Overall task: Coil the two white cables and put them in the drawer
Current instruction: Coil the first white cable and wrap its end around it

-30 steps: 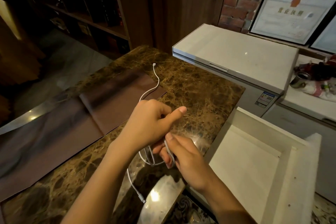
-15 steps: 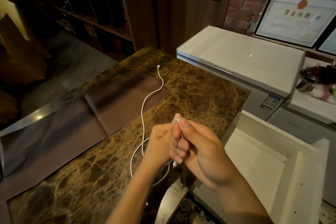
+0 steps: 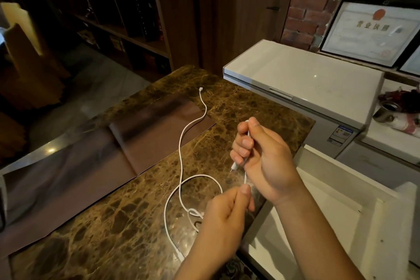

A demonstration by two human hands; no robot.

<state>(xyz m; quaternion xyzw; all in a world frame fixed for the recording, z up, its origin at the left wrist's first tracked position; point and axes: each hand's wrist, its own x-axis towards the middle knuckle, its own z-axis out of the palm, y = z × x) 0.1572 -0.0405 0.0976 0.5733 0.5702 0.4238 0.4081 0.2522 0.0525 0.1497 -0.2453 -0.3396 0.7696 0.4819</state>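
Note:
A white cable (image 3: 181, 157) snakes across the brown marble counter (image 3: 127, 229), its far plug near the back edge. Closer to me it makes a loose loop and a small tangle by my left hand. My right hand (image 3: 263, 154) grips one end of the cable upright, the plug poking out below my fingers. My left hand (image 3: 227, 218) pinches the same cable just below, between thumb and forefinger. Whether the strands on the counter are one cable or two I cannot tell. The white drawer (image 3: 386, 211) stands open at the right, under my right forearm.
A dark brown cloth (image 3: 91, 159) covers the counter's left part. A white chest freezer (image 3: 304, 79) stands behind the drawer. Framed certificates (image 3: 372, 32) lean on the brick wall, with a metal cup (image 3: 386, 110) and clutter at far right. Dark bookshelves fill the back left.
My hands have separated: the right rose with the cable end, the left dropped lower and pinches the cable beneath it. The loop on the counter now lies open.

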